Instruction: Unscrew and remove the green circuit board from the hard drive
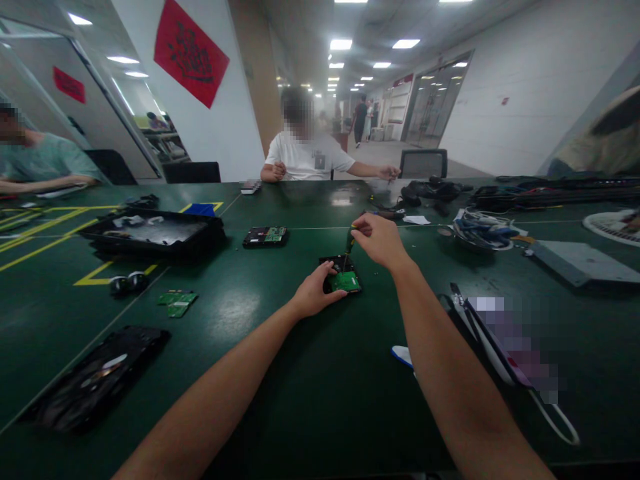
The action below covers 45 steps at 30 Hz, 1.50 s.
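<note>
A black hard drive with a green circuit board (345, 280) lies on the dark green table (310, 373) in front of me. My left hand (315, 291) grips the drive's left side, fingers curled on it. My right hand (380, 238) is closed around the handle of a small screwdriver (349, 247), held upright with its tip down on the circuit board.
A second hard drive (265, 236) lies further back. A black tray (153, 233) sits at the left, loose green boards (177, 303) and a black bag (95, 380) nearer me. Cables (480, 230) and a grey case (580, 261) are at right. Two people sit across the table.
</note>
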### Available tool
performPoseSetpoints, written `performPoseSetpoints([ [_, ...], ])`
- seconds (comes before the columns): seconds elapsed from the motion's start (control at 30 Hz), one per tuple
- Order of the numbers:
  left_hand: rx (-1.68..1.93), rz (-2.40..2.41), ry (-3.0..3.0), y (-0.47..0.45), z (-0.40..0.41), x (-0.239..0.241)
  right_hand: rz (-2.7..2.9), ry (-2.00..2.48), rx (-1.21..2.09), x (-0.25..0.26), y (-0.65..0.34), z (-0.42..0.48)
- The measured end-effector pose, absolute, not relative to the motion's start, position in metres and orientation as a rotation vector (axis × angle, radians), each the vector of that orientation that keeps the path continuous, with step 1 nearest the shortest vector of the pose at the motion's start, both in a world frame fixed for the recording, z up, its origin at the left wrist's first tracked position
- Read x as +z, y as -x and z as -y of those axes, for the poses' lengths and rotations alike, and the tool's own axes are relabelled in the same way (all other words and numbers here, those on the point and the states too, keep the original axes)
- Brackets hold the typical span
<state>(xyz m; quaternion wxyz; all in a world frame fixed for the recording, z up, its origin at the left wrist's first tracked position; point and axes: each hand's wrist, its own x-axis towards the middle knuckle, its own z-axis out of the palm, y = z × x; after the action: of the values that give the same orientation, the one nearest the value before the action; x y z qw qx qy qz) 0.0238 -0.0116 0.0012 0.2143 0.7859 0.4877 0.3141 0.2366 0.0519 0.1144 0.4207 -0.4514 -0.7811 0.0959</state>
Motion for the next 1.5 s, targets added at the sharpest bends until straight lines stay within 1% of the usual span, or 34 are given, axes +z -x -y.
performPoseSetpoints([
  [0.23, 0.874, -1.346, -2.181, -0.0233, 0.0104, -0.0004, 1.935, 1.121, 0.282, 0.1159, -0.2358, -0.0502],
  [1.03, 0.863, -1.351, -2.165, -0.0242, 0.0125, 0.0039, 1.957, 1.133, 0.258, 0.1167, -0.2362, -0.0495],
  [1.23, 0.862, -1.354, -2.178, -0.0237, 0.0122, 0.0030, 1.976, 1.145, 0.207, 0.1171, -0.2367, -0.0504],
  [1.5, 0.859, -1.356, -2.183, -0.0234, 0.0125, 0.0032, 1.957, 1.132, 0.246, 0.1170, -0.2354, -0.0497],
])
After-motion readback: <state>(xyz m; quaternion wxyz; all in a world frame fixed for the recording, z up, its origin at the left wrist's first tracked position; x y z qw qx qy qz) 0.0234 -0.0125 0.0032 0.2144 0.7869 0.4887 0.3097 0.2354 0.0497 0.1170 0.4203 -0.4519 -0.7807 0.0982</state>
